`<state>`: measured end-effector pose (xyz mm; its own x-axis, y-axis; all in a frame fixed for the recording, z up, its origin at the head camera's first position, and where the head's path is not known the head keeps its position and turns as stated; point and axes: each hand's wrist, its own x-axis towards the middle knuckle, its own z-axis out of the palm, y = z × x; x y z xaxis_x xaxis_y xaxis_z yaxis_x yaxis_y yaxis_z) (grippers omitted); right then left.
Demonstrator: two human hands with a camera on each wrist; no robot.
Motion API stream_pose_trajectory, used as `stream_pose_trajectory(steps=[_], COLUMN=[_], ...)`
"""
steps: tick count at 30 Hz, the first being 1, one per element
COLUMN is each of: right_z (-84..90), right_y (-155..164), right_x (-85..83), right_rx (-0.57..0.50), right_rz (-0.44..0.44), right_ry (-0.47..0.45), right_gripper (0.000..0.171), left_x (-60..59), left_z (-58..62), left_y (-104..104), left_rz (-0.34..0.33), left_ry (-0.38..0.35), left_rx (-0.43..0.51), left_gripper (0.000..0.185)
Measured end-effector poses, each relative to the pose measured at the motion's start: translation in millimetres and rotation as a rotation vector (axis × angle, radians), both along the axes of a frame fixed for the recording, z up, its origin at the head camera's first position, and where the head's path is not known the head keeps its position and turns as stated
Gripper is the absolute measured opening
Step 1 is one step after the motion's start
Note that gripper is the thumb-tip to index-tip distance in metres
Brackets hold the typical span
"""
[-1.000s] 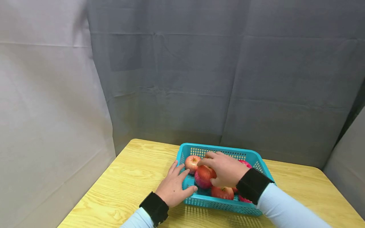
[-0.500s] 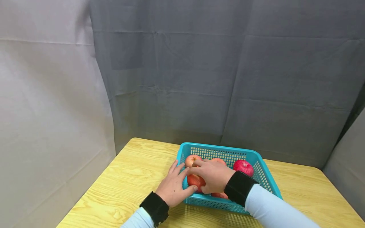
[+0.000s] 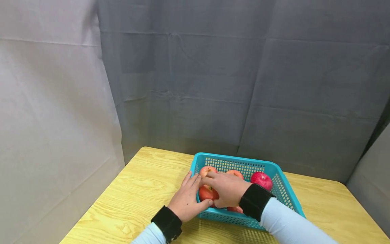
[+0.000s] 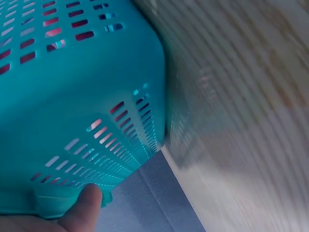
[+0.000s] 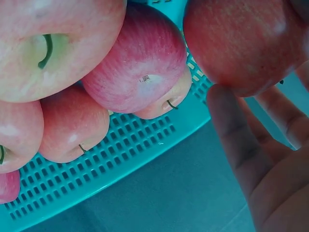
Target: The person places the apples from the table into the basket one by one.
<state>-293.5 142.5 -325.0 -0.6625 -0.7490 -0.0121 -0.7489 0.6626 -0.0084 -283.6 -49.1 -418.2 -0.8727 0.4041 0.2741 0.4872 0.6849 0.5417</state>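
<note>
A teal plastic basket [image 3: 283, 193] with several red apples in it stands on the wooden table [image 3: 143, 189]. My right hand [image 3: 223, 189] reaches into the basket's near left part and grips a red apple [image 3: 207, 193]; the right wrist view shows this apple [image 5: 246, 43] against the curled fingers [image 5: 231, 125]. My left hand [image 3: 187, 198] rests on the basket's left near corner, thumb on the rim; in the left wrist view a fingertip [image 4: 84, 208] touches the basket wall [image 4: 82, 111]. Further apples [image 3: 261, 179] lie at the back.
Grey cloth hangs behind the table and on the left. Bare tabletop lies left of the basket and to its right [image 3: 332, 203]. The table's far edge runs just behind the basket.
My right hand has drawn back and leftward with the apple toward the basket's near left corner. The left hand has stayed on the basket.
</note>
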Motion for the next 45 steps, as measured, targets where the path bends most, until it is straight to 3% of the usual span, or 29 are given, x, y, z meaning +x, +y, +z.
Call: stream_pose_trajectory(steps=[10, 16, 23, 35, 41, 45], right_z=[-8.1, -14.0, -25.1, -25.5, -28.3, -18.7], right_y=[-0.6, -0.4, 0.1, 10.1, 14.1, 27.5], right_x=[-3.3, -5.7, -0.7, 3.8, 4.9, 7.6], right_rx=[0.073, 0.102, 0.193, 0.232, 0.217, 0.209], right_rz=[-0.025, -0.013, -0.027, -0.011, -0.019, -0.053], right_ry=[-0.004, -0.029, -0.016, 0.098, 0.129, 0.163], right_gripper=[0.061, 0.049, 0.055, 0.052, 0.06, 0.065], left_x=[1.1, 3.2, 7.1, 8.2, 12.7, 11.7], left_z=[-2.0, 0.1, -2.3, 2.6, 1.4, 3.2], left_y=[4.6, 13.2, 24.5, 30.3, 28.0, 24.9], left_rz=[-0.004, -0.025, -0.063, -0.085, -0.072, -0.069], left_ry=[-0.027, -0.003, 0.044, 0.036, 0.005, 0.001], left_rx=[0.049, 0.072, 0.07, 0.075, 0.057, 0.037], left_gripper=[0.097, 0.093, 0.083, 0.078, 0.081, 0.081])
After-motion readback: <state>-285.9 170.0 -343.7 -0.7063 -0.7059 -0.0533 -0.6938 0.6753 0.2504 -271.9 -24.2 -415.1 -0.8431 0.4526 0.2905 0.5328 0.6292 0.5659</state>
